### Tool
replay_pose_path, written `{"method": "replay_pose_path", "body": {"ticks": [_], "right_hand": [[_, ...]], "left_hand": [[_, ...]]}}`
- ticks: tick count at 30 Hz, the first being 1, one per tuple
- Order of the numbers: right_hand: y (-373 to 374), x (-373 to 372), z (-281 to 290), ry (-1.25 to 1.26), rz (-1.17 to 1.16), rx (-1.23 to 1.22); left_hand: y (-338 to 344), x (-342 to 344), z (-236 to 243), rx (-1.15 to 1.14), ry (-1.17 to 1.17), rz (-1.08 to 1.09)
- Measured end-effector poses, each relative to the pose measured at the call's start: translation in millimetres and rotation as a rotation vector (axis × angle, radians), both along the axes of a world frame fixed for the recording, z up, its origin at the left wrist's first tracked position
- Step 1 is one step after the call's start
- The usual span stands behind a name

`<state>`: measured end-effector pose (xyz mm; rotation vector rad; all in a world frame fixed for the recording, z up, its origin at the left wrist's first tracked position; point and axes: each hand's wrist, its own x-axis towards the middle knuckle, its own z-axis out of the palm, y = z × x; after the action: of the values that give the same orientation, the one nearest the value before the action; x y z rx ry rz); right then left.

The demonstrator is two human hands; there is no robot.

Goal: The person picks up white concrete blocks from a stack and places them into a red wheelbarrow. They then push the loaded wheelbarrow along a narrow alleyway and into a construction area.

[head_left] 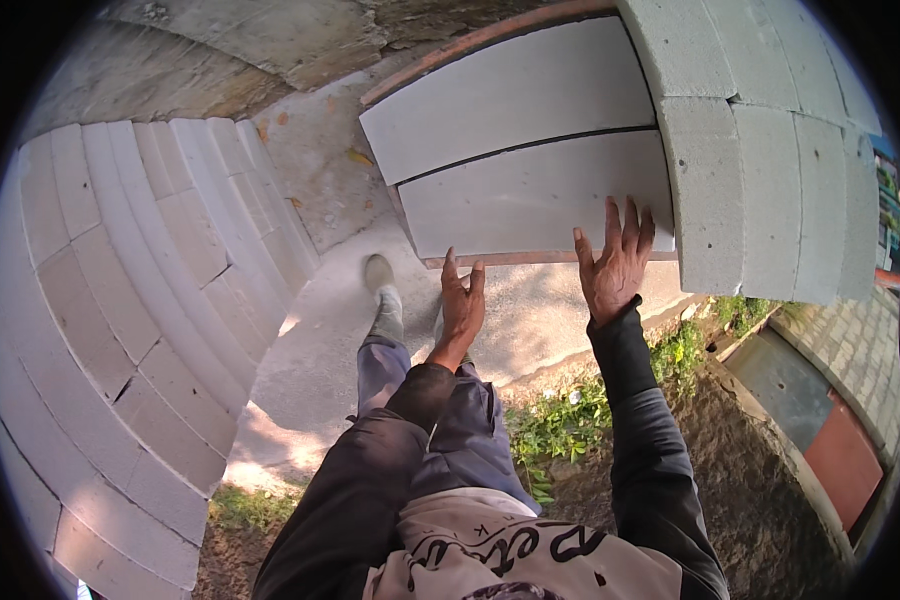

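Observation:
Two flat grey blocks, the far one (500, 90) and the near one (525, 185), lie side by side on a reddish base (525, 259) at the top centre. My right hand (615, 255) has its fingers spread at the near block's right part and front edge, the longer fingertips over its face. My left hand (460, 305) is lower and further left, fingers stretched and apart at that block's front edge; whether the fingertips touch it is unclear. A stack of grey blocks (780, 200) stands directly right of the pair. Neither hand is wrapped round anything.
Tall stacks of pale blocks (140, 320) line the left. A rough wall (170, 50) runs behind. My boot (380, 275) stands on the concrete path (305, 360). Plants (560, 430) grow along a dirt edge (750, 480); a paved strip with grey and red panels (840, 460) is at lower right.

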<state>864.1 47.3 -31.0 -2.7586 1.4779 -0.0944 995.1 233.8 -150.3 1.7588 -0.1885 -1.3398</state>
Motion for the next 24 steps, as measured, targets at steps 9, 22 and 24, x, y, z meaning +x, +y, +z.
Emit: {"method": "replay_pose_path", "body": {"ticks": [9, 22, 24], "right_hand": [[-66, 0, -51, 0.449, 0.124, -0.075], [-76, -1, -33, 0.631, 0.096, -0.096], [-71, 1, -35, 0.662, 0.093, -0.056]], "left_hand": [[82, 53, -7, 0.159, -0.037, 0.143], [182, 118, -11, 0.22, 0.081, 0.299], [195, 113, -2, 0.255, 0.147, 0.321]]}}
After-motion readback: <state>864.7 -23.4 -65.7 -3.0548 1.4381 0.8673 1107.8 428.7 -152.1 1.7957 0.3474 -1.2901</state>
